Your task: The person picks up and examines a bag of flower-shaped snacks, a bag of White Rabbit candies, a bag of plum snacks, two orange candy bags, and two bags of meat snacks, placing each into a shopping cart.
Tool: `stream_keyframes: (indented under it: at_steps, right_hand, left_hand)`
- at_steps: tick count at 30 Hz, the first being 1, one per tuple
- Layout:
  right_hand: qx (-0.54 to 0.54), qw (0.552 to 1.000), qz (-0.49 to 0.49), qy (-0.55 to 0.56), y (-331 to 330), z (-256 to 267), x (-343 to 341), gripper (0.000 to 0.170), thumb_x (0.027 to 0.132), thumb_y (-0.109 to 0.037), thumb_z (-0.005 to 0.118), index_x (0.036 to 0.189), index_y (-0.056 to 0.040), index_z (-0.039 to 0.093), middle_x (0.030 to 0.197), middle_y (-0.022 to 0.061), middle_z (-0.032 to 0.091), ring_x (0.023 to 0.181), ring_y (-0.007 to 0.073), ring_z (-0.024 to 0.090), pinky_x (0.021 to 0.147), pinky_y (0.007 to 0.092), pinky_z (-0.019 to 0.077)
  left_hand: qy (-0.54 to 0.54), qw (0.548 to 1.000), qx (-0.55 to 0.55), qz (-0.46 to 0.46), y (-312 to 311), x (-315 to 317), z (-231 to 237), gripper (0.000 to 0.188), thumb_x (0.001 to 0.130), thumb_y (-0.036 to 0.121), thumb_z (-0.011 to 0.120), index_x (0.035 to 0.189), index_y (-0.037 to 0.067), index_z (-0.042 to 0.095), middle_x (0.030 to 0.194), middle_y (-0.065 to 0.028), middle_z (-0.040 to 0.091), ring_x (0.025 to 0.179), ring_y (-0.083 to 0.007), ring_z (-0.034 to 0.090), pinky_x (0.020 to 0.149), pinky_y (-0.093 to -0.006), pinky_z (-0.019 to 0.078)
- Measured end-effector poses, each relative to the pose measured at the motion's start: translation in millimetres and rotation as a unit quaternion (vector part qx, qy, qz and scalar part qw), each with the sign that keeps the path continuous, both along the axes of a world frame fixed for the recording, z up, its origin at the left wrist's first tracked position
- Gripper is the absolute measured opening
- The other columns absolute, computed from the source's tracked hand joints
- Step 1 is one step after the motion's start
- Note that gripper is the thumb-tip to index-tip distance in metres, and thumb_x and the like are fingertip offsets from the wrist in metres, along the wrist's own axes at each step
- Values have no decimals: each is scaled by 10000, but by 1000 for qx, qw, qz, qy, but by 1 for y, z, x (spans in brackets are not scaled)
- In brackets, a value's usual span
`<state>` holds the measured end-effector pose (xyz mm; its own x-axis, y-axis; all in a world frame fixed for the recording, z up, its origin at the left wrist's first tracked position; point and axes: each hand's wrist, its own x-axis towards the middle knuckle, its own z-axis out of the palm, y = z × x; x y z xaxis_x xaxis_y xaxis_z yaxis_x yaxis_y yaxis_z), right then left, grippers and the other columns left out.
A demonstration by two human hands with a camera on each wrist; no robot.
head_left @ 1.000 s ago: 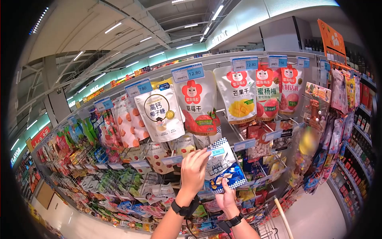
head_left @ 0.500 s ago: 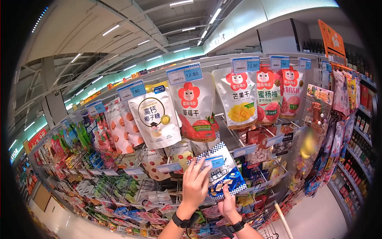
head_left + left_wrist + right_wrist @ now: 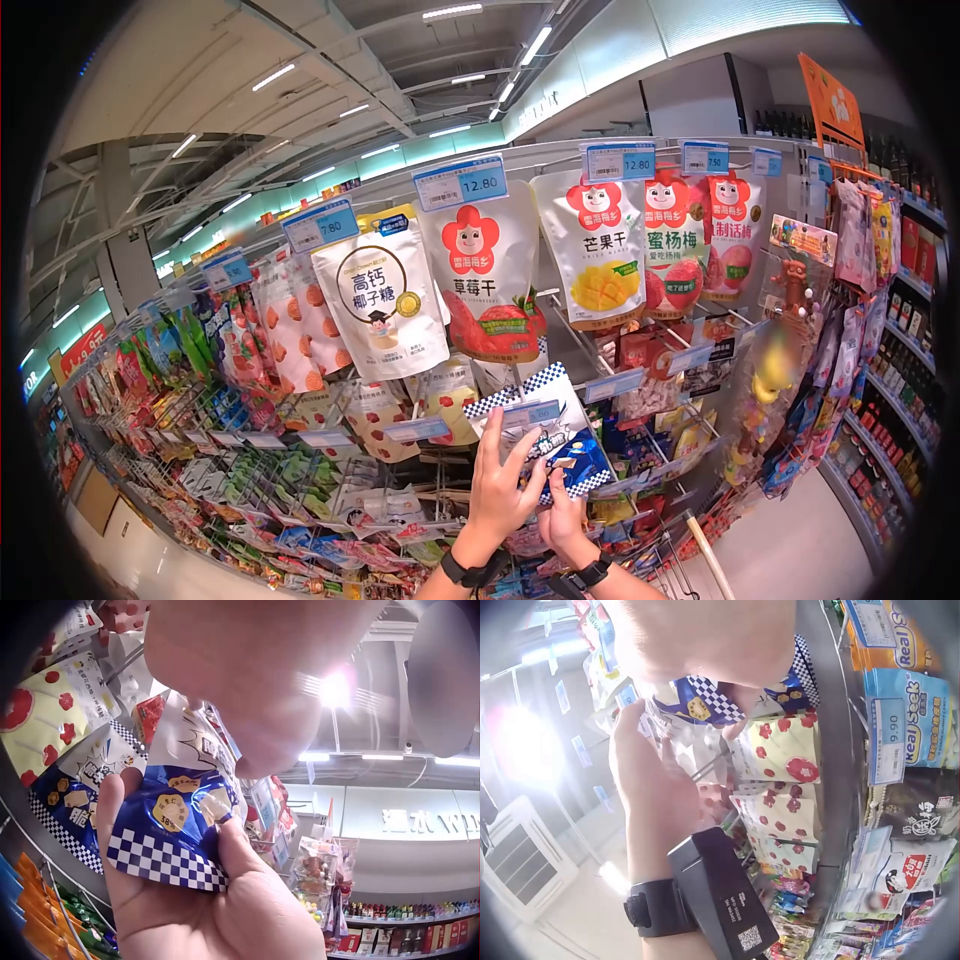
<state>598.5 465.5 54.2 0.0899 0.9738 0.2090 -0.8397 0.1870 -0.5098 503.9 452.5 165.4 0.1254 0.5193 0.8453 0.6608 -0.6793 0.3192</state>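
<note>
lowering left fingers (image 3: pixel 492 442) along checkered packet (image 3: pixel 580 452)

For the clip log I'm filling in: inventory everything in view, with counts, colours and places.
Checkered pouch: one in hand, white and blue, centre; at least one more behind.
White coconut-candy pouch: one, upper left of centre.
Flower-logo pouches: four in front, mixed colours, upper rack.
Other bags: uncountable, mixed colours, hanging all around.
Price tags: many, blue and white, along the rack.
Orange sign: one, upper right.
Ceiling lights: several, white, overhead.
Wristbands: two, black, one per wrist.
Left hand, right hand: both bare, at the checkered pouch.
</note>
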Motion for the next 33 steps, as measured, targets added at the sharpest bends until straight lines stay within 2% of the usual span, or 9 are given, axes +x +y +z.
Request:
stream_keyframes:
  at_steps: [6, 8, 20, 22, 24, 26, 27, 30, 33]
  right_hand:
    - [-5, 1000, 5, 6, 10, 4, -13, 367, 1082, -251, 511, 1406, -79, 496, 1317, 53, 597, 1189, 168, 578, 1023, 349, 483]
    - [-28, 999, 16, 21, 10, -4, -13, 373, 1056, -239, 570, 1395, -101, 494, 1332, 34, 580, 1205, 165, 573, 1018, 360, 498]
    - [-12, 999, 25, -17, 2, -11, -3, 404, 1116, -231, 399, 1490, -80, 391, 1395, 97, 545, 1233, 206, 577, 1023, 373, 506]
    - [-17, 994, -4, -110, 8, -11, -2, 458, 1120, -338, 363, 1501, -84, 383, 1418, 104, 515, 1266, 229, 552, 1048, 366, 485]
    - [-17, 995, 10, -98, 32, -38, -3, 429, 1117, -303, 367, 1477, -71, 392, 1376, 109, 533, 1214, 234, 584, 1006, 367, 509]
    - [132, 914, -113, -366, 44, -46, -7, 420, 1100, -294, 457, 1427, -32, 483, 1400, 109, 553, 1191, 198, 603, 977, 350, 523]
    - [129, 914, -114, -367, 48, -51, -6, 420, 1100, -294, 457, 1427, -32, 483, 1400, 109, 553, 1191, 198, 603, 977, 350, 523]
    - [1, 954, -3, -299, 54, -19, -5, 458, 1057, -323, 534, 1377, 4, 507, 1412, 143, 536, 1167, 244, 628, 952, 366, 550]
    - [-129, 965, 99, -208, 59, 14, -2, 507, 1014, -353, 612, 1326, 39, 531, 1424, 177, 519, 1143, 290, 653, 926, 382, 578]
  left_hand:
    - [-39, 998, -2, -39, -2, -7, -9, 389, 834, 109, 757, 1217, 83, 696, 1525, -251, 396, 1389, -441, 425, 1129, -496, 385]
    - [-36, 998, 25, -43, -5, -5, -8, 361, 823, 103, 761, 1180, 88, 712, 1486, -245, 446, 1377, -429, 441, 1127, -507, 386]
    - [57, 995, 33, -79, 2, -5, -8, 409, 829, 122, 736, 1234, 92, 688, 1494, -170, 505, 1160, -337, 590, 1005, -433, 476]
    - [49, 995, 39, -81, 4, -5, -5, 414, 804, 101, 750, 1216, 102, 713, 1482, -206, 506, 1110, -354, 612, 976, -436, 483]
    - [51, 994, 45, -90, 4, -4, -4, 423, 803, 101, 748, 1225, 103, 711, 1482, -214, 501, 1107, -347, 615, 967, -429, 488]
    - [51, 994, 25, -92, 2, -2, -6, 422, 793, 101, 759, 1213, 110, 720, 1484, -223, 492, 1125, -360, 608, 969, -431, 492]
    - [48, 995, 38, -80, 1, 0, -9, 409, 809, 110, 750, 1216, 109, 711, 1494, -206, 490, 1166, -362, 590, 993, -439, 485]
    - [12, 997, 31, -71, -12, 2, -26, 392, 810, 105, 770, 1199, 118, 728, 1486, -199, 496, 1365, -418, 476, 1095, -477, 437]
    - [-43, 998, 2, -46, -38, 1, -61, 396, 784, 104, 791, 1177, 127, 745, 1463, -210, 503, 1363, -426, 478, 1090, -483, 445]
